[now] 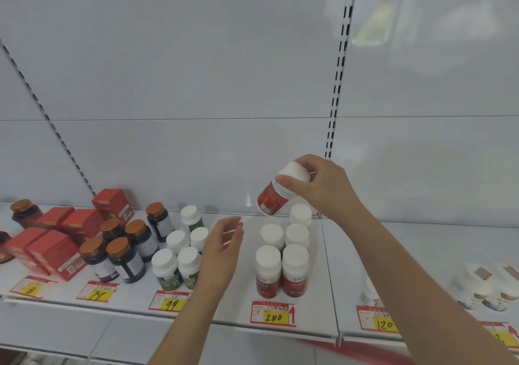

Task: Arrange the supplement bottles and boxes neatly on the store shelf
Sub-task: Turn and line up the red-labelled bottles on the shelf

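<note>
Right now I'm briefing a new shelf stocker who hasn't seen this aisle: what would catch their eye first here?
Probably the right hand holding a tilted red-labelled bottle by its white cap, above the group of matching red bottles behind the 200 price tag. The left hand hovers open beside the green-labelled bottles. Far left, red boxes lie less tidily.

shelf-edge price tags (273, 314) | left to right: 78 | 99 | 200 | 120 | bottle labels unreadable
</note>
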Available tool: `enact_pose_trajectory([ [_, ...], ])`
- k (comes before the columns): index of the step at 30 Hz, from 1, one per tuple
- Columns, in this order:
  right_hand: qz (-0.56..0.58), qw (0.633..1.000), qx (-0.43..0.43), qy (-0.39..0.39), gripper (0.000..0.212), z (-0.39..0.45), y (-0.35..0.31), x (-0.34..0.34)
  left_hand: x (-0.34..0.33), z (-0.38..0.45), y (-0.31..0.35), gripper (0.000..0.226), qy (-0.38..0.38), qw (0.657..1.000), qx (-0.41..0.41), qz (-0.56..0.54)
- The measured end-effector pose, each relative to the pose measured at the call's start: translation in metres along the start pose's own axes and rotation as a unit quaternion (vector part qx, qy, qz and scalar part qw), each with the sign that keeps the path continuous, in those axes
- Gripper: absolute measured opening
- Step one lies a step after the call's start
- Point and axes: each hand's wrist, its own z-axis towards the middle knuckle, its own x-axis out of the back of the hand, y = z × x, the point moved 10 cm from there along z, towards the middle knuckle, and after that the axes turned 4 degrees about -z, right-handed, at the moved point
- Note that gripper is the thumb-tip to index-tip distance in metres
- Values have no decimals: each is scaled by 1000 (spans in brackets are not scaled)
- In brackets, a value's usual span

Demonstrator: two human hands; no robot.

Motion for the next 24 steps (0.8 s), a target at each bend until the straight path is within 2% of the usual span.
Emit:
enact_pose_trajectory([
  [5,-61,998,-2,-18,36,19,10,-24,-15,-5,-64,33,-46,973,0,225],
  [9,-59,998,-14,-19,38,22,17,-29,-21,-7,-71,35,-69,957,-39,280],
  [15,-48,998,-49,-2,41,27,23,-21,-15,-6,-69,32,-61,973,-22,224],
  [20,35,995,-94,-18,48,23,21,-17,2,-7,-17,28,6,999,-40,22],
  [22,65,991,-108,-39,54,20,15,-21,-8,-6,21,45,-42,995,-52,-73],
  [24,68,988,-120,-67,62,15,9,-28,-17,-6,53,52,-82,988,-65,-115],
])
